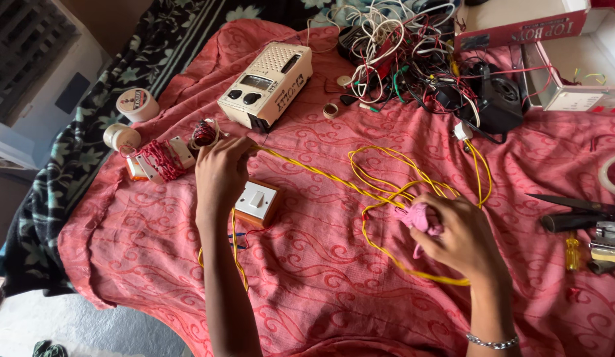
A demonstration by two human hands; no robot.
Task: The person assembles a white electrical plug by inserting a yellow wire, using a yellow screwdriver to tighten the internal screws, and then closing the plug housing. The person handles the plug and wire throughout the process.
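The head view looks down on a pink-red cloth (334,277) with a swirling printed pattern, soft and creased, spread over a dark floral sheet (89,152).

The left hand (221,175) is closed in a pinch on 1 end of a thin yellow wire (320,173), fingers curled near a small spool of dark red wire (203,132). From that grip the wire runs in a long slanted line toward the right and slightly down, then breaks into several loose loops in the middle of the cloth; another stretch passes under the left forearm.

The right hand (459,238) is clenched around a small pink plastic piece (416,217), knobbly in shape, with the yellow loops touching it and curving below the hand. A beaded silver bracelet (492,342) sits on that wrist.

Just beside the left wrist lies a square white rocker switch in a wooden box (258,200). Above it rests a cream plastic radio (266,84), boxy, with a perforated grille, its long axis slanting up to the right. Further right is a tangle of white, red and black wires (393,46), a black round speaker (496,99) and an open cardboard box (572,66). Pliers (575,213) with dark handles lie at the right edge, and 2 tape rolls (136,104) sit at the left.
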